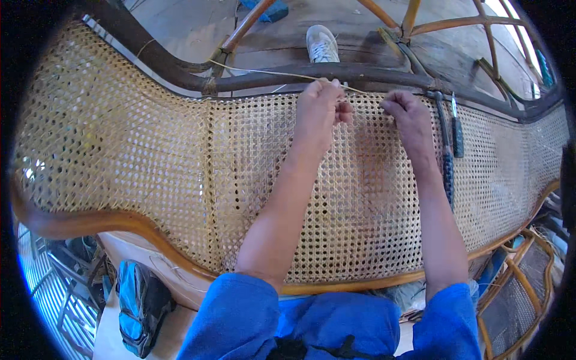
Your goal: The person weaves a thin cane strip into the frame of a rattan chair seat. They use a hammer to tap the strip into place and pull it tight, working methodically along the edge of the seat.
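Observation:
A woven cane panel (264, 150) with open holes lies across in front of me, framed by a dark pole (360, 73) along its far edge. A thin pale cane strand (270, 72) runs from the upper left along that pole. My left hand (323, 108) pinches it between thumb and finger, and a short length sticks out to the right. My right hand (411, 117) hovers over the panel near the far edge, thumb and fingers closed together; what they hold, if anything, is too small to make out.
Right of my right hand lie a long metal tool with a dark grip (447, 168) and a slim pointed blade with a dark handle (458, 138). A brown pole (144, 222) edges the near side. A blue-black backpack (138, 306) stands lower left; a white shoe (323, 45) is beyond the frame.

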The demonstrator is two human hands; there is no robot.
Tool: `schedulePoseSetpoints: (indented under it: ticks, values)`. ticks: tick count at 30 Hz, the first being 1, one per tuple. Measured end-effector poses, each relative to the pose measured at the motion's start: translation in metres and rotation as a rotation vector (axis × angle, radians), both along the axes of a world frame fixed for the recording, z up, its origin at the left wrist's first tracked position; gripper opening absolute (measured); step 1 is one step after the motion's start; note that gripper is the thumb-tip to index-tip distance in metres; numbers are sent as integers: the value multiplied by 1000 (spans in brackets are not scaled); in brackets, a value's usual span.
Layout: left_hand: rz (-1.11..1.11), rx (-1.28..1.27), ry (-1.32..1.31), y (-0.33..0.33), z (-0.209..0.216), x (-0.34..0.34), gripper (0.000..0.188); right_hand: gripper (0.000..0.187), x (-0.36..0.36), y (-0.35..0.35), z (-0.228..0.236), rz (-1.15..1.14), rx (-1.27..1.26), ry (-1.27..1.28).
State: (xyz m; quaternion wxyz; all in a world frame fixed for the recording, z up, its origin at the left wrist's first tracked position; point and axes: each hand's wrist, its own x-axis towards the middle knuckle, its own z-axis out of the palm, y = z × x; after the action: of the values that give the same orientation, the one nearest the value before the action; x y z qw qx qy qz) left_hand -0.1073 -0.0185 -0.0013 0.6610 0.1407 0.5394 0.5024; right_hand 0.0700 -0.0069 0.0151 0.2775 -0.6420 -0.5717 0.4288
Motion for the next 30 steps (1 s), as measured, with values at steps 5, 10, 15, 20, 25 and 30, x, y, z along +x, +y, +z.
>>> schedulePoseSetpoints:
  ticks: [5,10,15,20,25,30]
  values:
    - [-5,87,353,14,-2,4,23,12,-4,28,-43,59,64,-18]
    - [-467,255,1280,13,-7,-5,20,14,0,19,-31,-67,140,-19]
    - [-609,536,1490,23,-7,-1,19,11,15,-30,-24,-197,67,44]
    - [-998,732,1670,59,-1,11,19,10,16,-43,-26,-228,156,84]
    - [-1190,781,1782,74,4,20,19,13,17,-45,-34,-240,212,89]
    - [-1277,710,1877,75,10,32,21,12,17,-45,-33,-266,225,150]
